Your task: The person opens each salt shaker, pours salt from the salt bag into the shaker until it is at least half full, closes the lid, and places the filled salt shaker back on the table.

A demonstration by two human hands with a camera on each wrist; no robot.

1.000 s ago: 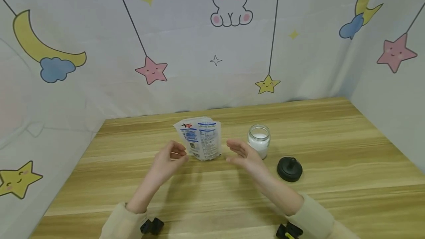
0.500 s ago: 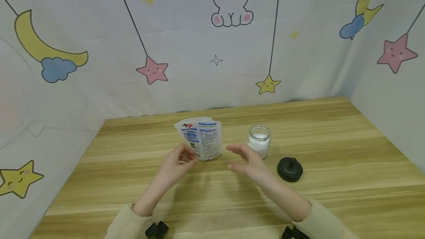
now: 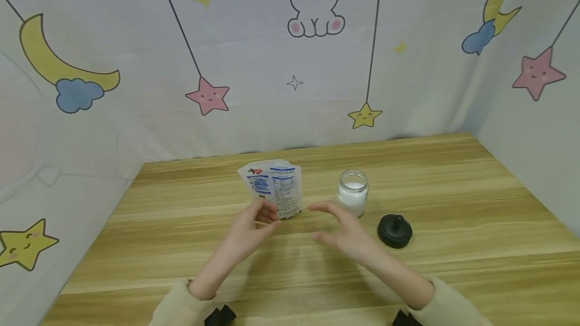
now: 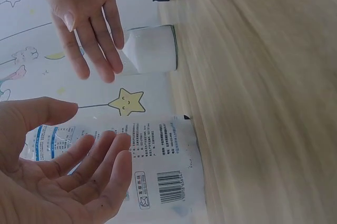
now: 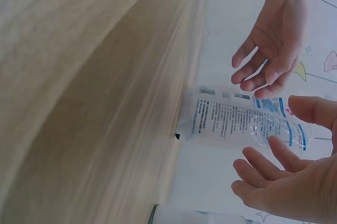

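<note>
A white printed plastic pouch with blue text and a barcode stands upright on the table. My left hand hovers in front of its lower left part, fingers loosely bent and holding nothing; in the left wrist view the fingers show before the pouch. To the right, my right hand is apart from the pouch, thumb and fingers spread with nothing between them. Just behind the right hand stands an uncovered glass jar of white contents. A round black lid with a knob lies right of the jar.
All of it rests on a wood-grain table. A pale cloth backdrop with cartoon stars, moons and a rabbit hangs along the back and sides.
My left hand has moved rightward, across the pouch's lower front. The right hand has lowered slightly, with more space between thumb and fingers. Pouch, jar and lid stay put.
</note>
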